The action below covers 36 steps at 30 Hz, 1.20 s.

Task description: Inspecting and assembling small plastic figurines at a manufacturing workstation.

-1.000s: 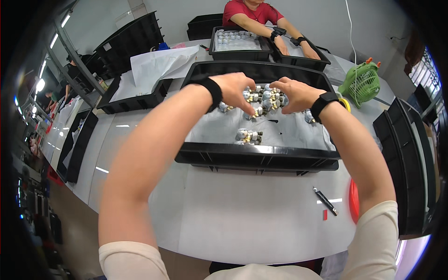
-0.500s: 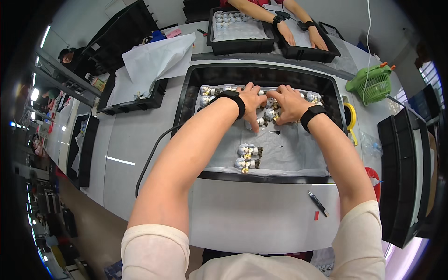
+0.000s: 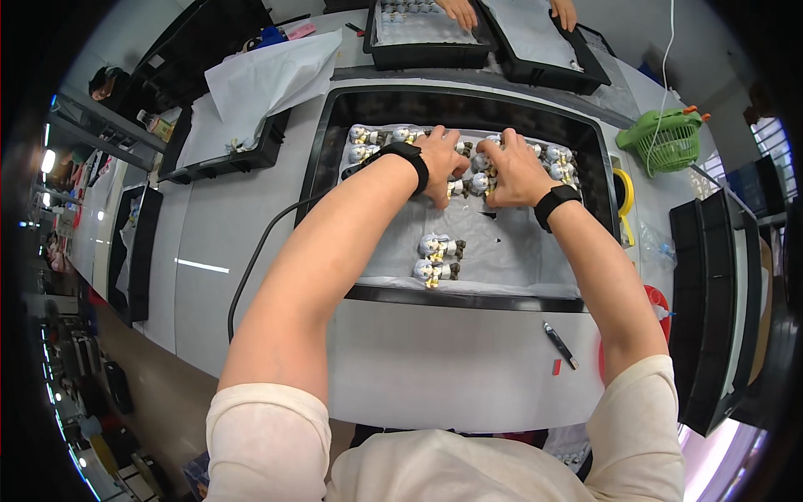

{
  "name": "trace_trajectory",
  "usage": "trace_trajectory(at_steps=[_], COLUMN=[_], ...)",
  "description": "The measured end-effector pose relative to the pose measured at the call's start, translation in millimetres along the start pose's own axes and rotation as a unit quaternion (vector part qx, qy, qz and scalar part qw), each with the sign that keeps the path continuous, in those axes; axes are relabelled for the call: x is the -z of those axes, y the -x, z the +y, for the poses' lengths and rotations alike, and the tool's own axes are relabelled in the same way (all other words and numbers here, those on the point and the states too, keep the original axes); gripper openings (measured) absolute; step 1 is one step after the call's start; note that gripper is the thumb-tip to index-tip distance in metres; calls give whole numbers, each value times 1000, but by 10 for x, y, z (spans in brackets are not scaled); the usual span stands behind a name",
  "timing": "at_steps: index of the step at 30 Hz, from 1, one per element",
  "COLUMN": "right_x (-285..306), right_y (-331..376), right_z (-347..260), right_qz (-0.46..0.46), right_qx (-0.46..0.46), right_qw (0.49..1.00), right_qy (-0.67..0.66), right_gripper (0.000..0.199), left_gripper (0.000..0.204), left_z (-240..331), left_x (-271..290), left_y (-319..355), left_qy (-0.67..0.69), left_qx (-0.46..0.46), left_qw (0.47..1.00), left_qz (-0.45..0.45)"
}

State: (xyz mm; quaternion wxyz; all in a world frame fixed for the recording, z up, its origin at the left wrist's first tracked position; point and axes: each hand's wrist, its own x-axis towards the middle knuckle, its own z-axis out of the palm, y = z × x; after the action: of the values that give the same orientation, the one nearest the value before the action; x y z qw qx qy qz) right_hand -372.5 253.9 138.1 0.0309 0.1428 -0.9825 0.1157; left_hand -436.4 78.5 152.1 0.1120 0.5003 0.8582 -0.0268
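Small figurines with pale grey-blue hair and white clothes lie on their sides in rows at the far end of a black tray (image 3: 452, 302), which is lined with thin white sheet. My left hand (image 3: 441, 165) is curled over figurines in the middle of the rows, thumb toward me. Facing it, my right hand (image 3: 520, 171) has thumb and fingers bent around the neighbouring ones, with a figurine (image 3: 482, 183) showing between the hands. My fingers partly hide what they touch. Nearer me, two more figurines, an upper one (image 3: 438, 245) and a lower one (image 3: 433, 272), lie apart.
A craft knife (image 3: 560, 345) and a red scrap (image 3: 556, 367) lie in front of the tray. Right of it are yellow tape (image 3: 623, 197) and a green fan (image 3: 667, 138). A paper-lined tray (image 3: 226, 170) stands left. Across the table, a co-worker's hands (image 3: 458, 12) are over other trays.
The view has shifted, so the tray sits slightly higher and further left. My hands stay at the figurine rows, with small finger shifts. The co-worker's hands have drawn back.
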Motion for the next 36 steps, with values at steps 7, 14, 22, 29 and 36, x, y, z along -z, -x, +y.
trace_trajectory(at_steps=[7, 14, 22, 29, 36], right_x=[-13, 87, 109, 199, 71], right_y=[44, -38, 98, 237, 212], right_z=[-22, -167, -176, -164, -195], right_qz=[-34, -107, -43, -45, -84], right_qx=[1, -53, -11, -29, -19], right_qw=[999, 988, 997, 998, 993], right_qy=[-2, 94, 66, 26, 85], right_gripper=[67, 68, 65, 60, 62], left_gripper=[44, 43, 49, 61, 55], left_z=[53, -68, -47, 105, 189], left_x=[50, 352, 145, -65, -41], left_y=[37, 159, 229, -25, -129], left_qy=[-3, 84, 154, -21, -17], left_qx=[9, 21, 50, 183, 176], left_qw=[1000, 985, 983, 983, 983], left_qz=[10, 152, 83, -6, -55])
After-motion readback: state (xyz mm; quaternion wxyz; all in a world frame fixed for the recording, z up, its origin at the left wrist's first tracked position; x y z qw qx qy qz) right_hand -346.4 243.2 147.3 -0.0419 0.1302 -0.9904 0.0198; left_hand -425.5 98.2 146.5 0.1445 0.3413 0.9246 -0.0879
